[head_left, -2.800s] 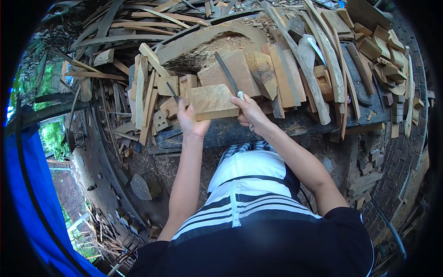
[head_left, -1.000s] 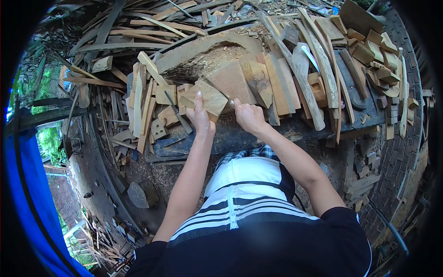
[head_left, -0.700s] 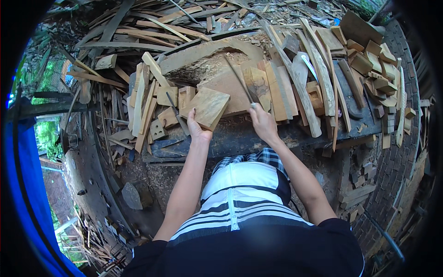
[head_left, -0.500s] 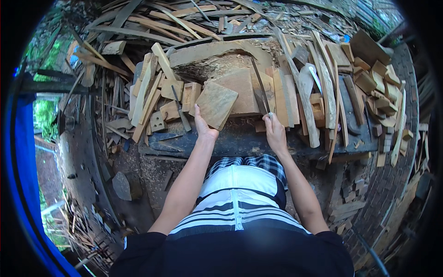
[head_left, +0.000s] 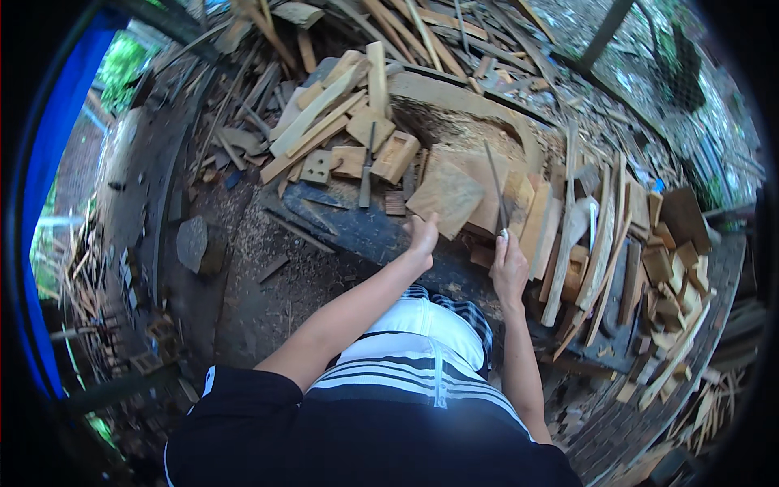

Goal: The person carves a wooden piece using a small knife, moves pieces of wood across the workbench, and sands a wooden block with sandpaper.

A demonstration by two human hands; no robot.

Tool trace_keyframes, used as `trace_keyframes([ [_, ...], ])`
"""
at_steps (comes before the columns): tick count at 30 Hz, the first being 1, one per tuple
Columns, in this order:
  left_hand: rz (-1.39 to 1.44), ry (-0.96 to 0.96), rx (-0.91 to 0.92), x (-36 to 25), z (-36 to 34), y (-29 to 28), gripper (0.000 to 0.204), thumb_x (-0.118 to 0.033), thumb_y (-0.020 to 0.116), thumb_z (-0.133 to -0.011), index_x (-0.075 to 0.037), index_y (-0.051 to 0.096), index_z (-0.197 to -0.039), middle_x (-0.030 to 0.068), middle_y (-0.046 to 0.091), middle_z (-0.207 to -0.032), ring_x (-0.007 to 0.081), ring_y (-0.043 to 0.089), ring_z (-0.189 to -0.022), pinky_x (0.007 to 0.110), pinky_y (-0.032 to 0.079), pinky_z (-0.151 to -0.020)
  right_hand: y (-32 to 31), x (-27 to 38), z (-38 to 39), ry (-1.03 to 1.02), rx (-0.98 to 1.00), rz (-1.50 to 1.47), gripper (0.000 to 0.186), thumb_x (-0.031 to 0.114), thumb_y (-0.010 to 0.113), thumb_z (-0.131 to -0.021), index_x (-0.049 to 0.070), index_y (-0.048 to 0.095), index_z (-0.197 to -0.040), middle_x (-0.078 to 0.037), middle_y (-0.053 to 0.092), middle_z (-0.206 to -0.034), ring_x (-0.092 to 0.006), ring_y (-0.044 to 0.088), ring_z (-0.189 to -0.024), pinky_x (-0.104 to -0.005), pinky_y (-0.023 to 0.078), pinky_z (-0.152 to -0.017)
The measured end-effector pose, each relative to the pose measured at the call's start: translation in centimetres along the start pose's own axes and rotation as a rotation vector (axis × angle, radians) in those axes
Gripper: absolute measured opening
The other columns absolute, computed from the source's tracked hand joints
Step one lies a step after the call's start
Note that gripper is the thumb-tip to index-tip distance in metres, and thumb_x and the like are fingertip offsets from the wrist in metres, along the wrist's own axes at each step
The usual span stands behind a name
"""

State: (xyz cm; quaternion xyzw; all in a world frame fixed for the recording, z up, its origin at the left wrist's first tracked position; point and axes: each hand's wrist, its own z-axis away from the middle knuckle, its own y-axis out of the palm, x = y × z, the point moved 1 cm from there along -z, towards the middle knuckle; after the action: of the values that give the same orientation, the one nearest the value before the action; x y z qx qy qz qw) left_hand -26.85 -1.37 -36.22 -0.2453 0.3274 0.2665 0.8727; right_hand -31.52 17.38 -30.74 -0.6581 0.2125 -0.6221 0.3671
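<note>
A square, flat wooden block (head_left: 445,197) is gripped near its lower left corner by my left hand (head_left: 423,242), the fingers partly hidden at its edge. My right hand (head_left: 510,268) is closed around the lower end of a long, narrow dark blade (head_left: 494,178) that points away from me; its exact kind I cannot tell. Behind the held block lies a wider wooden board (head_left: 485,172). A chisel (head_left: 366,183) rests to the left of my left hand, beside a hollowed wooden block (head_left: 395,158) and a small block with holes (head_left: 316,167).
All this lies on a dark workbench (head_left: 341,229), with a hollowed log (head_left: 454,93) at its back. Long wooden strips (head_left: 604,243) and a heap of small offcuts (head_left: 672,276) lie at the right. A cut stump (head_left: 195,245) stands on the ground at the left.
The view has turned, so the bench now slopes down to the right. Both hands keep their hold on the block and the blade.
</note>
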Motion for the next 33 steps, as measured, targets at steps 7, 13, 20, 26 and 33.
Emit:
trace_keyframes([
  [7, -0.216, 0.313, -0.007, 2.6, -1.7, -4.0, 0.045, -0.027, 0.062, -0.089, -0.001, 0.054, -0.126, 0.0188, 0.046, -0.126, 0.0298, 0.038, -0.124, 0.036, 0.032, -0.105, 0.7, -0.1, -4.5, -0.238, -0.013, 0.144, 0.04, 0.021, 0.053, -0.095, 0.008, 0.05, -0.133, -0.017, 0.053, -0.116, -0.0372, 0.055, -0.104, -0.0453, 0.046, -0.086],
  [13, -0.209, 0.164, -0.243, 4.7, -8.2, -9.7, 0.048, -0.019, 0.06, -0.088, -0.007, 0.047, -0.133, 0.0183, 0.043, -0.13, 0.034, 0.04, -0.125, 0.04, 0.033, -0.107, 0.1, 1.1, -2.5, -0.335, -0.082, 0.196, 0.042, 0.012, 0.058, -0.091, 0.007, 0.051, -0.132, -0.019, 0.05, -0.119, -0.0365, 0.048, -0.109, -0.045, 0.04, -0.093],
  [20, -0.43, 0.185, -0.319, 3.6, -14.2, -11.9, 0.057, -0.023, 0.064, -0.086, -0.009, 0.043, -0.136, 0.0171, 0.042, -0.133, 0.0345, 0.041, -0.125, 0.042, 0.034, -0.106, -0.1, 1.7, 1.9, -0.22, -0.075, 0.216, 0.043, 0.003, 0.06, -0.087, 0.007, 0.054, -0.129, -0.018, 0.049, -0.119, -0.0352, 0.047, -0.112, -0.0435, 0.042, -0.092],
  [26, -0.564, 0.149, -0.295, 2.7, -16.7, -10.8, 0.056, -0.026, 0.069, -0.083, -0.012, 0.046, -0.132, 0.0125, 0.049, -0.128, 0.0343, 0.044, -0.122, 0.043, 0.039, -0.102, 0.3, 3.0, 4.3, -0.138, -0.032, 0.254, 0.043, 0.002, 0.062, -0.086, 0.008, 0.054, -0.128, -0.018, 0.048, -0.121, -0.0348, 0.047, -0.111, -0.0423, 0.043, -0.092],
  [33, -0.568, 0.25, -0.156, 4.5, -19.3, -11.4, 0.045, -0.03, 0.07, -0.082, -0.006, 0.056, -0.118, 0.017, 0.058, -0.119, 0.0342, 0.053, -0.115, 0.042, 0.043, -0.097, 2.0, 5.7, 5.3, -0.106, -0.004, 0.224, 0.038, 0.001, 0.06, -0.086, 0.007, 0.057, -0.124, -0.016, 0.048, -0.122, -0.0334, 0.048, -0.109, -0.0407, 0.043, -0.092],
])
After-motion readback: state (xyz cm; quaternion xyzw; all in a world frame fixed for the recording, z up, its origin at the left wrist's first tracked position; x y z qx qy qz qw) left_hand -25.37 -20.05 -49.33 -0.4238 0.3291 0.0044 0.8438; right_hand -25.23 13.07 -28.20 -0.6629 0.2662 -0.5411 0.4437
